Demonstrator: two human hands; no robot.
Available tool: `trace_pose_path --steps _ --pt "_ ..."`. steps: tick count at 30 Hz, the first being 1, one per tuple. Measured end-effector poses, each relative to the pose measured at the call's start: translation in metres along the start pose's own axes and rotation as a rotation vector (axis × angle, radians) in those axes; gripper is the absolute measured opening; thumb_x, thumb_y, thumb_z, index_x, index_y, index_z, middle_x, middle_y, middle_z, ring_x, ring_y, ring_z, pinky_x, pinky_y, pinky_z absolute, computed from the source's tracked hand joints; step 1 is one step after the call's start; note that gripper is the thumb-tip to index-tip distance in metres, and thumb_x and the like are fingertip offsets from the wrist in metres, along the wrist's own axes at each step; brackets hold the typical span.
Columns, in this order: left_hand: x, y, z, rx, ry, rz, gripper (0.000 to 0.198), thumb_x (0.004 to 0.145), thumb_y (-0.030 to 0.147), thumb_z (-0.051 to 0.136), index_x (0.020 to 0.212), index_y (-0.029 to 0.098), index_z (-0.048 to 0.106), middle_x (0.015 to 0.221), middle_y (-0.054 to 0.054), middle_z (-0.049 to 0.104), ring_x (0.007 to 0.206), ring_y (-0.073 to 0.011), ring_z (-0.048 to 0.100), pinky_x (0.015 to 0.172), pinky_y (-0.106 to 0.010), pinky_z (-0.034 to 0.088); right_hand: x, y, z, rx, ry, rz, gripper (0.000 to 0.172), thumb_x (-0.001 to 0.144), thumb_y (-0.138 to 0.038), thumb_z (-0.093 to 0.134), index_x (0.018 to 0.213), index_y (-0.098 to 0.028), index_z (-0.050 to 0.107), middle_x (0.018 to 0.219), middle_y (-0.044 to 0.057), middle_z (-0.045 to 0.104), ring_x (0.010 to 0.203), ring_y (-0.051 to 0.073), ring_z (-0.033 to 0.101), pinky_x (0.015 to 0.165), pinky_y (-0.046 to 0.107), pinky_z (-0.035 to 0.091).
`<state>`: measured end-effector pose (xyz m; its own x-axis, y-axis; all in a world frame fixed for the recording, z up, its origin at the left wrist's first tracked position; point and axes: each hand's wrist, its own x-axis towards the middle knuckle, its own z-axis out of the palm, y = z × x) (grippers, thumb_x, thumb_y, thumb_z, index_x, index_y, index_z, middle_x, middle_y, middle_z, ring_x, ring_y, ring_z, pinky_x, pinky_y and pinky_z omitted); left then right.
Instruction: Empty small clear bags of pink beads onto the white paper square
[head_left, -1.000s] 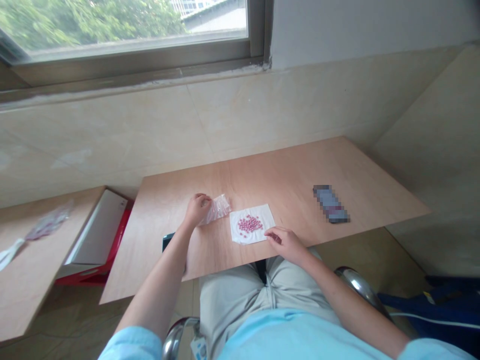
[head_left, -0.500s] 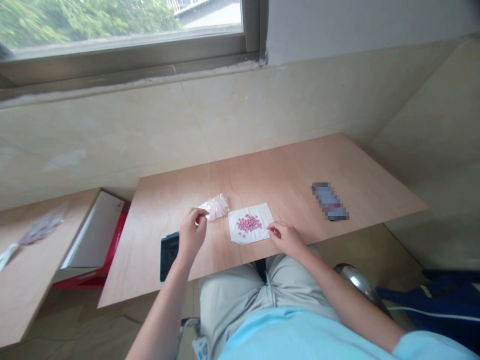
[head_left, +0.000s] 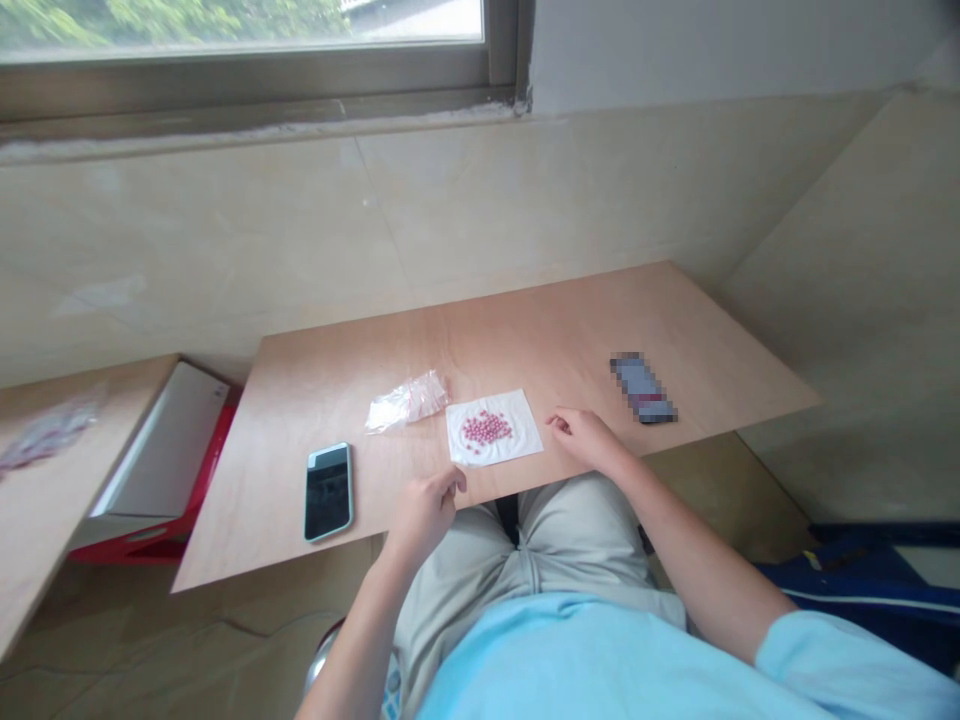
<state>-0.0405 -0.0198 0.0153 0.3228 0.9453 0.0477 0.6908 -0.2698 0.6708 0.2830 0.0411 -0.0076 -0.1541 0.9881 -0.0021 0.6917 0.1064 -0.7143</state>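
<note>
A white square of paper (head_left: 493,428) lies on the plywood table (head_left: 525,340), with a heap of small pink beads (head_left: 487,428) in its middle. My right hand (head_left: 585,438) rests just right of the paper, fingers loosely apart, holding nothing. My left hand (head_left: 424,515) hovers at the table's front edge below the paper, its fingers curled together. Nothing shows in them. Left of the paper lies a crumpled clear plastic bag (head_left: 407,401), apart from both hands.
A black smartphone (head_left: 328,491) lies near the front edge, left of my left hand. A pixelated phone-sized object (head_left: 642,388) lies at the right. A second wooden table (head_left: 52,470) stands at far left, with a red-and-white box (head_left: 169,465) beside it.
My left hand has moved back from the plastic bag toward the table's front edge, uncovering the black phone. My right hand has shifted slightly right, and the view has tilted down.
</note>
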Motion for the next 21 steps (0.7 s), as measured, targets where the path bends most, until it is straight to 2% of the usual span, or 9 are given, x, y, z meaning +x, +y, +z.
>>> trace_pose_path --steps 2,5,7,11,13,17,21 --pt "0.000 -0.002 -0.006 -0.007 0.071 -0.026 0.031 0.071 0.006 0.042 0.080 0.026 0.064 0.065 -0.001 0.061 0.061 -0.0191 0.061 0.062 -0.030 0.042 -0.001 0.003 -0.009 0.004 -0.030 -0.008 0.017 0.086 -0.014 0.059 0.094 -0.020 0.073 0.077 0.003 0.073 0.071 0.017 0.066 0.068 0.026 0.046" --pt "0.001 -0.006 -0.013 -0.013 0.192 -0.049 0.028 0.070 0.008 0.043 0.077 0.026 0.063 0.063 0.001 0.060 0.058 -0.0191 0.058 0.060 -0.030 0.041 -0.005 -0.001 -0.014 0.007 -0.004 -0.019 0.013 0.088 -0.018 0.059 0.089 -0.019 0.072 0.070 0.001 0.070 0.067 0.017 0.064 0.066 0.025 0.044" --pt "0.003 -0.008 -0.017 -0.024 0.270 -0.058 0.025 0.069 0.010 0.044 0.074 0.026 0.062 0.063 0.001 0.060 0.057 -0.0193 0.058 0.059 -0.030 0.041 -0.007 -0.009 -0.010 0.027 -0.003 -0.041 0.014 0.089 -0.019 0.058 0.090 -0.019 0.072 0.070 0.000 0.070 0.066 0.016 0.063 0.064 0.025 0.043" --pt "0.008 -0.009 -0.015 -0.064 0.365 -0.073 0.020 0.069 0.010 0.043 0.069 0.026 0.056 0.061 0.002 0.058 0.056 -0.0189 0.055 0.057 -0.030 0.039 -0.012 -0.031 0.009 0.058 -0.123 -0.159 0.016 0.090 -0.021 0.060 0.097 -0.022 0.074 0.073 0.000 0.071 0.065 0.016 0.064 0.063 0.024 0.044" --pt "0.010 -0.007 -0.010 -0.085 0.358 -0.059 0.019 0.067 0.009 0.042 0.065 0.025 0.051 0.058 0.002 0.053 0.054 -0.0178 0.052 0.056 -0.029 0.037 -0.013 -0.039 0.017 0.052 -0.138 -0.220 0.018 0.091 -0.019 0.059 0.100 -0.022 0.074 0.080 0.002 0.073 0.070 0.017 0.066 0.066 0.025 0.046" --pt "0.010 -0.003 0.007 -0.053 0.207 -0.009 0.016 0.065 0.008 0.039 0.061 0.023 0.043 0.054 0.003 0.043 0.051 -0.0149 0.047 0.055 -0.027 0.033 -0.012 -0.045 0.022 0.099 -0.120 -0.298 0.035 0.086 -0.003 0.049 0.104 -0.021 0.073 0.097 0.005 0.073 0.086 0.018 0.067 0.079 0.026 0.048" --pt "0.008 0.002 0.023 0.000 0.114 0.004 0.017 0.068 0.006 0.037 0.064 0.021 0.043 0.056 0.003 0.043 0.053 -0.0127 0.048 0.057 -0.024 0.032 -0.011 -0.045 0.022 0.137 -0.057 -0.319 0.049 0.076 0.004 0.041 0.104 -0.020 0.073 0.081 0.003 0.066 0.077 0.016 0.062 0.074 0.025 0.046"
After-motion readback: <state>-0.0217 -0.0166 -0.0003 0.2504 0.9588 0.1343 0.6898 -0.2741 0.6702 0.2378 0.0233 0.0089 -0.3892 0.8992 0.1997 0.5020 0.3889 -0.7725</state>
